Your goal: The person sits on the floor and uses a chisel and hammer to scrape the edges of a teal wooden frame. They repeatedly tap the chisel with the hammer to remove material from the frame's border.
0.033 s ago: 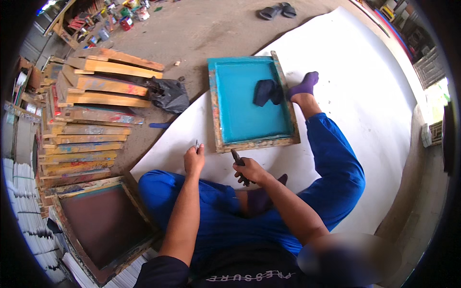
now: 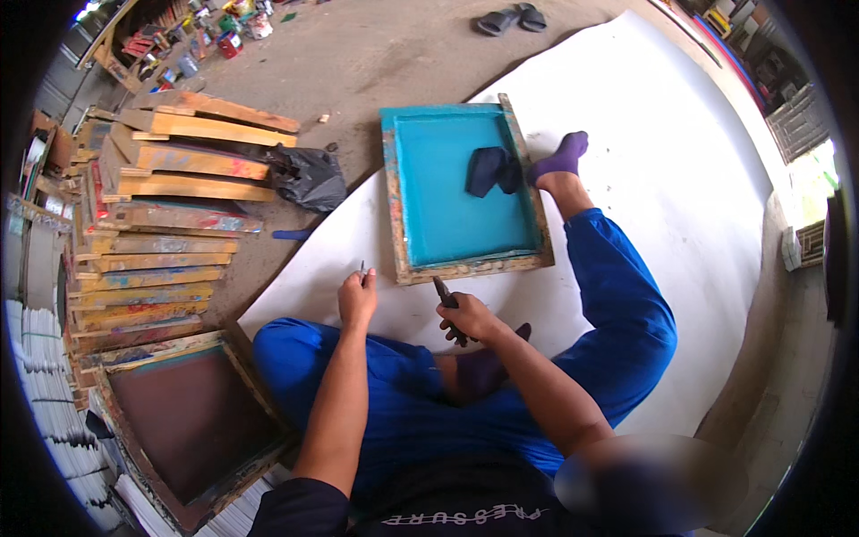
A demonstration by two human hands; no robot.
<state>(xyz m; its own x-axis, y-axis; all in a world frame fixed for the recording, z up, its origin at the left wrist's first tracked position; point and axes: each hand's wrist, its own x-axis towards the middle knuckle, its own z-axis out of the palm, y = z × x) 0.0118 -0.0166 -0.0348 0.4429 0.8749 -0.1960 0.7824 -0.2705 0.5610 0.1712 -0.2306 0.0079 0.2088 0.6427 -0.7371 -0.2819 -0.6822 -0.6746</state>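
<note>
My left hand (image 2: 358,300) is closed in a pinch on a small, thin, pointed thing (image 2: 362,267), too small to name. My right hand (image 2: 469,316) grips a dark, long hand tool (image 2: 441,290). Its blunt end sticks out toward the frame, and its kind is unclear because my fingers cover much of it. Just beyond both hands a wooden screen-printing frame (image 2: 475,266) with teal mesh (image 2: 438,192) lies on a white sheet (image 2: 662,170). A folded dark cloth (image 2: 489,171) rests on the mesh. Neither hand touches the frame.
Wooden frames (image 2: 179,255) stand in a row at the left, beside a black plastic bag (image 2: 309,179). Another frame with brown mesh (image 2: 192,412) leans near my left knee. My purple-socked foot (image 2: 564,157) is beside the teal frame. Paint cans (image 2: 230,43) and sandals (image 2: 510,20) lie farther off.
The whole view has shifted slightly, so the surroundings appear a little farther left. Both hands keep their hold and nearly the same pose.
</note>
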